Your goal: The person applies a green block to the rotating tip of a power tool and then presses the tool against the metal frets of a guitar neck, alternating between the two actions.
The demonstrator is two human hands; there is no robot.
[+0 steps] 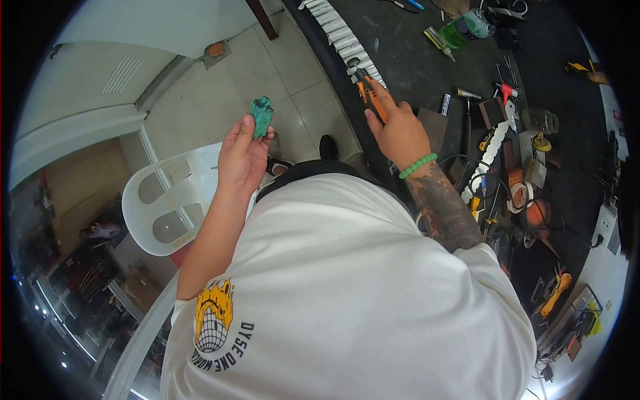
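The left hand (245, 157) pinches a crumpled green lump (262, 118) between thumb and fingers, left of the dark workbench (413, 57), while the right hand (402, 137) grips an orange-and-black hand tool (370, 98) at the bench's left edge. Handling both well calls for a light, steady pinch on the lump and a firm hold that keeps the tool's head off the ribbed white strip (338, 33)

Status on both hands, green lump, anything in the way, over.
Left hand holding green lump above floor. Right hand gripping orange-and-black tool. White ridged strip right at the tool's head.
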